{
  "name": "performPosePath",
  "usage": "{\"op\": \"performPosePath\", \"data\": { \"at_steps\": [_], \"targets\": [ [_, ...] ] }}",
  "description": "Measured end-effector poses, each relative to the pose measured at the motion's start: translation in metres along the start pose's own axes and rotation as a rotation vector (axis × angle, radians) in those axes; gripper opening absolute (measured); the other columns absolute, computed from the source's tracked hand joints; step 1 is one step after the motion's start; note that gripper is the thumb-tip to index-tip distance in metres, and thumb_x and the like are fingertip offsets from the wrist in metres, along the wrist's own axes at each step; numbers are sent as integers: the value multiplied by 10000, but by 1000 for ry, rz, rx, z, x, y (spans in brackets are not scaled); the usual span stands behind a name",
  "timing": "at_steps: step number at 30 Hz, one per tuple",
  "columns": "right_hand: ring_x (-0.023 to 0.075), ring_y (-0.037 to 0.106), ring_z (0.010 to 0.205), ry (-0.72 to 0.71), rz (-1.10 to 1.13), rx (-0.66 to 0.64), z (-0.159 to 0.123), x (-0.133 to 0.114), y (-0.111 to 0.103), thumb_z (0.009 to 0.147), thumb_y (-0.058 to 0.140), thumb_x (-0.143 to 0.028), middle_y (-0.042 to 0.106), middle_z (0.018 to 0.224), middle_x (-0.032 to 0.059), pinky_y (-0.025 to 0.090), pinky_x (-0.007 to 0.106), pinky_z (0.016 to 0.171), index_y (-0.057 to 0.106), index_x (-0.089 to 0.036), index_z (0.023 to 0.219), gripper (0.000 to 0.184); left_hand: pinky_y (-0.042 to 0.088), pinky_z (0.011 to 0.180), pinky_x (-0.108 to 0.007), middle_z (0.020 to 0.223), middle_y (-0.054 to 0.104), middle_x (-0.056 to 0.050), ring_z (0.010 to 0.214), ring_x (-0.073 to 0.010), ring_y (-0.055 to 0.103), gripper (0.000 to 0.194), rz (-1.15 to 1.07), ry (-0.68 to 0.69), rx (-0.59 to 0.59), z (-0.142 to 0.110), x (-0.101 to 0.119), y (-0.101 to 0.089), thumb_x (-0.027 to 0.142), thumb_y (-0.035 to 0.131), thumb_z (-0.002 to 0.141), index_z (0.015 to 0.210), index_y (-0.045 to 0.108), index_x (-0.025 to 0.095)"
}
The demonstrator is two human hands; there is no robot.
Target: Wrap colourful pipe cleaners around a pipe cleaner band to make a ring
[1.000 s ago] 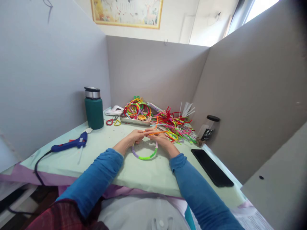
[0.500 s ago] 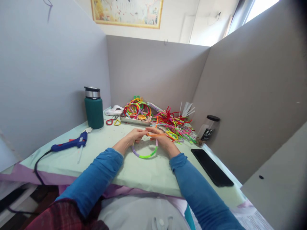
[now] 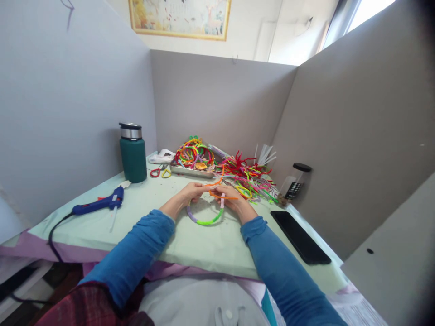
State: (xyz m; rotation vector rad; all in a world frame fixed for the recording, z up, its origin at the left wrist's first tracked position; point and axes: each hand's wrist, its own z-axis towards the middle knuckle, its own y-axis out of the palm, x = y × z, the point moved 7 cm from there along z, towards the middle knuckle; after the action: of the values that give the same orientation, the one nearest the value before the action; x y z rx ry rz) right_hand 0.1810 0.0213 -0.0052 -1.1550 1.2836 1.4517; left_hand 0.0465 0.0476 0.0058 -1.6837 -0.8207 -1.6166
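A ring wrapped in purple, lime, green and pale pink fuzzy pipe cleaner (image 3: 205,222) is held low over the table. My left hand (image 3: 193,192) is closed, pinching the ring at its far left side. My right hand (image 3: 232,199) is closed at the ring's far right side, its fingertips meeting those of the left. An orange pipe cleaner (image 3: 228,197) passes through the fingers of my right hand. One end sticks up behind the hand and the other lies across its front. The ring's far part is hidden by the fingers.
Behind the hands, a metal tray (image 3: 192,172) holds colourful rings, beside a heap of pipe cleaners (image 3: 243,167). On the left are a blue glue gun (image 3: 98,204), a green bottle (image 3: 133,158) and scissors (image 3: 155,173). A black phone (image 3: 301,237) and clear jar (image 3: 295,183) are right.
The orange pipe cleaner has shifted in the fingers, and one end now crosses in front of my right hand. My right fingers have curled lower. My left hand and the ring have hardly moved.
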Motion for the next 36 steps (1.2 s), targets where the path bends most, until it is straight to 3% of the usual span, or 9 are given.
{"op": "performPosePath", "data": {
  "at_steps": [12, 22, 29, 36],
  "targets": [
    [177, 652, 747, 48, 0, -21, -9, -4, 6, 672, 706, -247, 713, 801, 65, 513, 281, 661, 707, -154, 725, 107, 109, 410, -220, 462, 275, 101, 392, -32, 194, 405, 32, 42, 36, -2, 5, -1, 495, 757, 597, 720, 586, 149],
    [179, 647, 790, 60, -20, -218, -11, -3, 20, 666, 724, -373, 725, 824, 78, 490, 306, 773, 712, -152, 721, 228, 115, 402, -229, 457, 386, 66, 373, -30, 216, 404, 99, 82, 64, 5, 1, -5, 513, 734, 617, 725, 644, 135],
    [171, 630, 763, 61, -43, -260, -18, -10, 27, 670, 719, -391, 726, 911, 91, 483, 291, 705, 721, -156, 742, 245, 113, 399, -230, 492, 456, 47, 370, -23, 230, 447, 102, 70, 58, 5, 0, -5, 533, 750, 597, 766, 665, 128],
    [169, 621, 756, 72, -69, -277, -17, -8, 26, 706, 685, -428, 721, 919, 86, 470, 295, 700, 733, -155, 786, 288, 104, 405, -237, 472, 403, 63, 379, -29, 213, 450, 107, 54, 53, 4, 1, -3, 541, 754, 586, 753, 657, 134]
  ]
}}
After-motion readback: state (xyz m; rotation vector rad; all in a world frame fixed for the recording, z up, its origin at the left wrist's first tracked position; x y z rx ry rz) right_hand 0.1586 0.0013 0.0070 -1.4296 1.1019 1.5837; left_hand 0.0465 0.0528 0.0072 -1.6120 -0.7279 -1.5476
